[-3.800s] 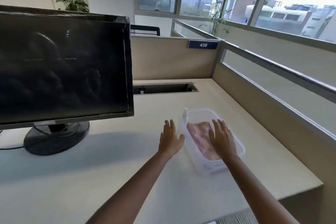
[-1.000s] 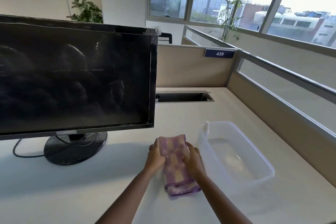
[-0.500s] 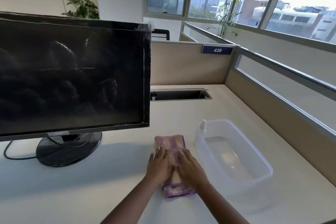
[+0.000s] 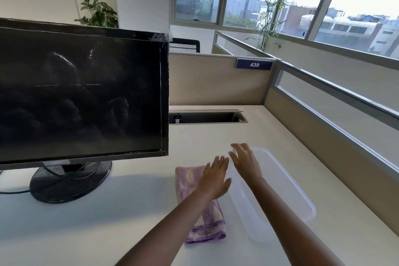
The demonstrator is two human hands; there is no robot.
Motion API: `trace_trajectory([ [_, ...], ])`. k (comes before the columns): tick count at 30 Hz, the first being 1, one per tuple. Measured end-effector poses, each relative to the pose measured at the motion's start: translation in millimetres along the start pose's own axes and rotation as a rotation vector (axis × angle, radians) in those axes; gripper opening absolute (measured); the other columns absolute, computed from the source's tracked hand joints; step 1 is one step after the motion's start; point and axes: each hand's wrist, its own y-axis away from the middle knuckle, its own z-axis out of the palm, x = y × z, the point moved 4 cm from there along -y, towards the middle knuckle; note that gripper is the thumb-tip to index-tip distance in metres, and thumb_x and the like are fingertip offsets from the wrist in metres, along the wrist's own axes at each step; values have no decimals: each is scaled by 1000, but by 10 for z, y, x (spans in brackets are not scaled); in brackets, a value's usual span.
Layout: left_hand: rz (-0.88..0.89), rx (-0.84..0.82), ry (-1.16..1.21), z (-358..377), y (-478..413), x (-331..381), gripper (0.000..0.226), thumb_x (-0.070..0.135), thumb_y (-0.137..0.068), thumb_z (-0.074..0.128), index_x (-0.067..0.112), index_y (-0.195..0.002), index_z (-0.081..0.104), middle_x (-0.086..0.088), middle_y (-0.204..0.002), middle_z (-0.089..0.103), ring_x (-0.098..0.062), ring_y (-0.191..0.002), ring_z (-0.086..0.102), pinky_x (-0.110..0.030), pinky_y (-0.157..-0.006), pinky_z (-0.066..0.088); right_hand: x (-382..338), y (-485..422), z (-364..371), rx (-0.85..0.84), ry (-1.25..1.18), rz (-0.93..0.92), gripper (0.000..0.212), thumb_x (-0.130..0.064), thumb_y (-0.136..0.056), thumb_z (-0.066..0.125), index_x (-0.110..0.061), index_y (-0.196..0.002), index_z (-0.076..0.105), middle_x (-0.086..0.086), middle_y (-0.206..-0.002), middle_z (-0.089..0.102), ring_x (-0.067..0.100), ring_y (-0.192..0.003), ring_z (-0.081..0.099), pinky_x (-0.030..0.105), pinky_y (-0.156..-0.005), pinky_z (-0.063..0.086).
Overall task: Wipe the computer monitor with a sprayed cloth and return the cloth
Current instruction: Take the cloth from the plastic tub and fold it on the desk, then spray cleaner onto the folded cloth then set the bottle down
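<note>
One monitor [image 4: 79, 93], one purple cloth [image 4: 201, 218], one clear tub [image 4: 287, 192]. Left hand [image 4: 213, 179] flat, fingers spread, empty, over the cloth's right edge. Right hand [image 4: 245, 161] loosely curled and empty at the tub's near-left corner; bottle tip hidden beneath fingertips. Half a second ago both palms pressed the cloth.

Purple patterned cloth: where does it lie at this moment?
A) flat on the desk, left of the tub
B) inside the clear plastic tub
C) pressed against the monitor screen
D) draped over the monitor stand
A: the purple patterned cloth lies folded on the pale desk, beside the left wall of the clear plastic tub, with the left hand over its upper part.
</note>
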Motion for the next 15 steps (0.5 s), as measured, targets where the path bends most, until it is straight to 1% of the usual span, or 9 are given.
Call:
trace_trajectory([
  [2,-8,-3,13,1,0,28,60,26,-98,33,8,-146,4,-9,-158,3,-21,-146,-2,-39,-120,3,18,-17,5,13,-75,17,28,-17,-95,49,-7,-121,53,17,-127,54,31,-112,56,38,-91,49],
  [4,-21,-2,24,4,10,21,59,26,-98,34,8,-146,5,-9,-158,4,-21,-146,-1,-39,-120,4,35,8,-7,46,-129,20,22,-12,-94,51,-4,-113,57,17,-120,60,30,-104,60,35,-86,50],
  [8,-54,27,96,-11,31,-27,58,24,-97,36,9,-146,10,-8,-157,11,-21,-146,2,-39,-120,6,72,117,-111,117,-156,-43,19,0,-91,52,-1,-106,63,18,-110,67,27,-96,65,22,-75,45],
  [10,-69,50,144,-26,30,-44,57,23,-97,38,10,-146,12,-7,-157,13,-20,-146,4,-38,-119,8,64,177,-238,168,-177,-83,20,3,-90,51,0,-104,65,18,-109,68,28,-96,66,20,-75,44],
  [12,-70,75,183,-42,22,-46,58,23,-96,40,11,-146,13,-6,-157,16,-20,-146,7,-37,-118,11,9,236,-400,218,-192,-153,21,4,-89,52,-1,-104,66,16,-110,68,29,-97,66,21,-78,46],
  [15,-43,127,276,-81,12,-19,63,26,-93,47,12,-145,15,-7,-155,21,-24,-145,12,-38,-118,15,-129,322,-696,292,-243,-259,24,7,-86,54,-2,-104,67,14,-109,69,27,-93,67,23,-79,48],
])
